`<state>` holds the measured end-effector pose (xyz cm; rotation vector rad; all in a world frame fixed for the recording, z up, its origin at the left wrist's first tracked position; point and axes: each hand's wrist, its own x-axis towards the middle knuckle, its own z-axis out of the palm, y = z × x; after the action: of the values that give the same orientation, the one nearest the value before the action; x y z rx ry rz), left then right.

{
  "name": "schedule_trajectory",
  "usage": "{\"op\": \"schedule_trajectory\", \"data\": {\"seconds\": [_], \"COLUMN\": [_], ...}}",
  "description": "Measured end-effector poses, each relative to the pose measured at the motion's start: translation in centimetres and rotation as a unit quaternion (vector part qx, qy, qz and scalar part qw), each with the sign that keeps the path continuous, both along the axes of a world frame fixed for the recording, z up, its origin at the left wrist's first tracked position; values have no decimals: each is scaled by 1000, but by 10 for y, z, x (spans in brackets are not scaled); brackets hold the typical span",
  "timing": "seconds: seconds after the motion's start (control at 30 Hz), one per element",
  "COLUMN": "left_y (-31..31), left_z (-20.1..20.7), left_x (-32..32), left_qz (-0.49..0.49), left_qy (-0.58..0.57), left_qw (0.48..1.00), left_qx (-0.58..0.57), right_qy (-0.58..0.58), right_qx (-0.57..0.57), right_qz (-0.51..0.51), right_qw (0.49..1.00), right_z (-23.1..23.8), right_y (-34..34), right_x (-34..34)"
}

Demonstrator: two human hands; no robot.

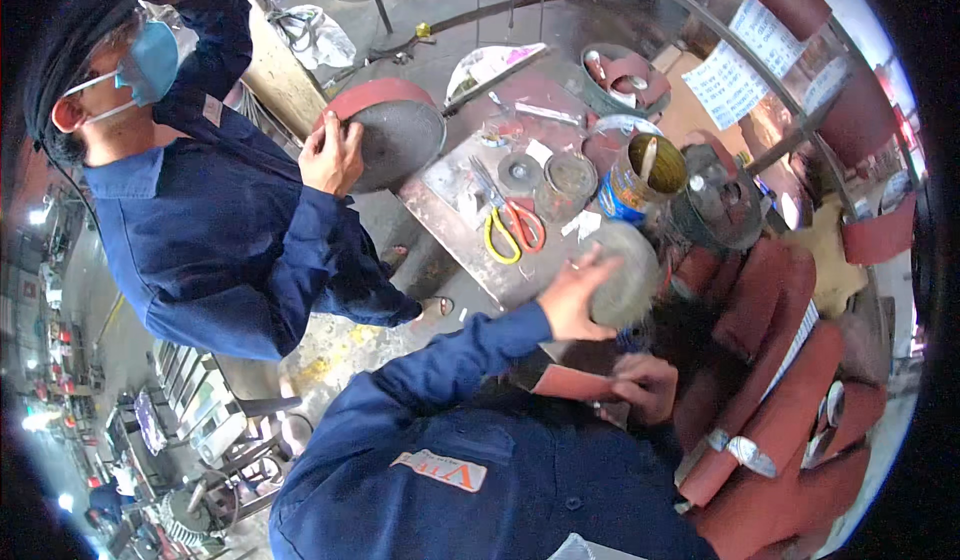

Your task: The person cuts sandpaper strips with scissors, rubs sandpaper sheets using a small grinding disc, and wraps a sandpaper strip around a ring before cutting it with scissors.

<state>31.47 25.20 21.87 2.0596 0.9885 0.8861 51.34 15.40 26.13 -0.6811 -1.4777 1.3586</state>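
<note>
My left hand (578, 305) is closed on the rim of a round grey disc (628, 278), which is blurred by motion. Nearer my chest, my right hand (645, 385) pinches the end of a reddish-brown sandpaper strip (575, 382). Just beyond the disc stands a blue can (622, 192) with a stick in it, yellowish inside. Left of the disc, scissors (512, 225) with one yellow and one red handle lie on the table (440, 195). Several sandpaper rolls (765, 305) are piled close to my right hand.
At left a masked co-worker in navy grips a wheel (395, 140) with a red band. A round tin (568, 180), a dark pot (715, 200) and a green basin (625, 80) stand on or near the table. A metal frame (790, 140) with hanging sheets borders the right.
</note>
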Motion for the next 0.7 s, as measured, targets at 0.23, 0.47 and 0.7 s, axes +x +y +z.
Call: {"op": "schedule_trajectory", "data": {"seconds": [0.23, 0.47, 0.7], "left_y": [-78, -163, -227], "left_z": [22, 16, 3], "left_x": [-109, -168, -191], "left_qz": [67, 211, 266], "left_qy": [-434, -331, -450], "left_qw": [871, 905, 840], "left_qx": [-218, -164, -145], "right_qy": [-167, -138, -101], "right_qx": [-68, -81, -136], "right_qz": [-123, 10, -16], "right_qw": [976, 987, 985], "right_z": [38, 33, 16], "right_y": [16, 4, -8], "right_x": [-69, -137, -158]}}
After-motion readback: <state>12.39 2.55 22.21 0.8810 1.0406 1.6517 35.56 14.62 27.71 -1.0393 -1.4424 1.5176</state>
